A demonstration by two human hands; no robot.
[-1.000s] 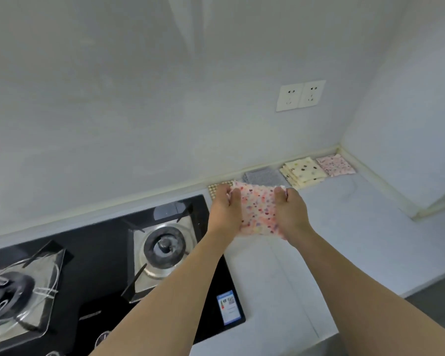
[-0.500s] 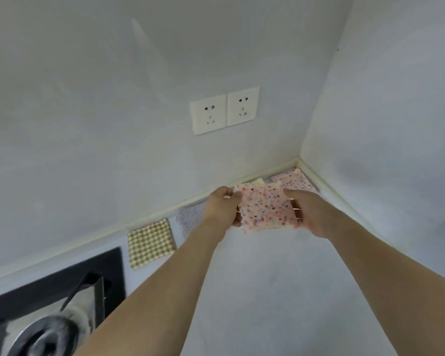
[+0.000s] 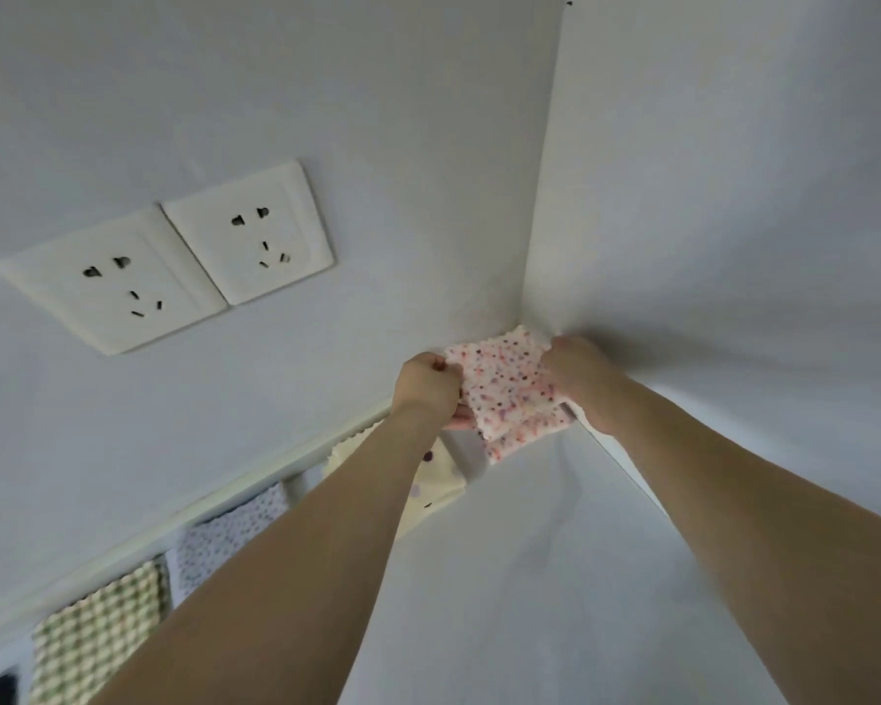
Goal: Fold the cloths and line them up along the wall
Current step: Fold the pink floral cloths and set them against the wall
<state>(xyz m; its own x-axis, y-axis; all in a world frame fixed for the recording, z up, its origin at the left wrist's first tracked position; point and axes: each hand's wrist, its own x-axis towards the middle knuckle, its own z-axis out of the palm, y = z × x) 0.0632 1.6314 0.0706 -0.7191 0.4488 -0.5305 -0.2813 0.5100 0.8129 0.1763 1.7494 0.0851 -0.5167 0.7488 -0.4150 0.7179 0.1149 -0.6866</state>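
Holding a folded pink dotted cloth (image 3: 502,381) by its two side edges, left hand (image 3: 428,384) and right hand (image 3: 578,371) pinch it in the wall corner, over another pink cloth (image 3: 530,435). Along the wall: cream dotted cloth (image 3: 436,480), partly behind the left forearm; grey cloth (image 3: 225,541); green checked cloth (image 3: 98,638). Double socket (image 3: 169,256) above.

The pale countertop (image 3: 530,577) carries folded cloths along the wall: checked green cloth (image 3: 98,633), speckled grey cloth (image 3: 225,541), cream dotted cloth (image 3: 436,480) (partly hidden).
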